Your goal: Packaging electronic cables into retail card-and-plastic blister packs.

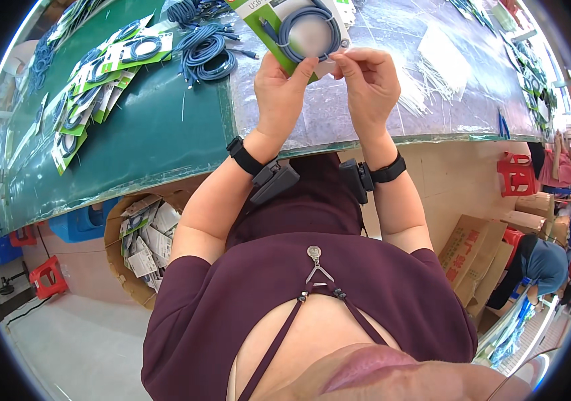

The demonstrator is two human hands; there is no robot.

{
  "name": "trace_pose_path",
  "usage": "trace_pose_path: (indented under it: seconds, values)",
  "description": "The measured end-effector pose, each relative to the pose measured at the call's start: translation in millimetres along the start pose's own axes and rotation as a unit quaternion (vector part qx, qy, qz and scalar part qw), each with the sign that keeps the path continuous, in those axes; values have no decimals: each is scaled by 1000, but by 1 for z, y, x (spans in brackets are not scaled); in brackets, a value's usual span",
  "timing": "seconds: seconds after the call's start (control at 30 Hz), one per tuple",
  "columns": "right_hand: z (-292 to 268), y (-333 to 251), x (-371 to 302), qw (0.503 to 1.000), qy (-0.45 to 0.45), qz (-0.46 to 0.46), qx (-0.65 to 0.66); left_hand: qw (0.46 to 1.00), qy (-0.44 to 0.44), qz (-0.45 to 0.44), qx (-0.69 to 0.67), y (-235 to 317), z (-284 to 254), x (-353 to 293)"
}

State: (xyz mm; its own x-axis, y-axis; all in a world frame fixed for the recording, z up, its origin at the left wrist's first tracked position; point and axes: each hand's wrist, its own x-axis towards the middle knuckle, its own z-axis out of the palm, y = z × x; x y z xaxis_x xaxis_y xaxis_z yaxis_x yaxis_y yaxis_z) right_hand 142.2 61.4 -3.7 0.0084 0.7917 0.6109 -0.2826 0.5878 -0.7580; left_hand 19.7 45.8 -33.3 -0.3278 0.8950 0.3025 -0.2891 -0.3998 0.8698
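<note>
Near the table's front edge my left hand is closed on a green and white cardboard card, gripping its lower edge with the thumb in front. A blue cable, wound in a round coil, lies against the card's face. At the coil's lower right my right hand is pinched, thumb against forefinger; what sits between those fingertips is too small to make out. Loose white cable ties are scattered on the table to the right of my right hand.
On the green table, carded cables overlap at left beside bundled blue cables. A white sheet and blue cutters lie right. Below stand a carton of cards, cardboard boxes and a red stool. Other people are at right.
</note>
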Motion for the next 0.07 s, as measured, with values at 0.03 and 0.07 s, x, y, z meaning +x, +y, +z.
trace_pose_path:
  seconds: [0.03,0.07]
  values:
    - [-3,0,2,991,-43,-36,-119,999,5,-10,-43,0,2,0]
    - [-7,-1,3,966,-84,-71,-236,999,6,-9,-44,0,2,0]
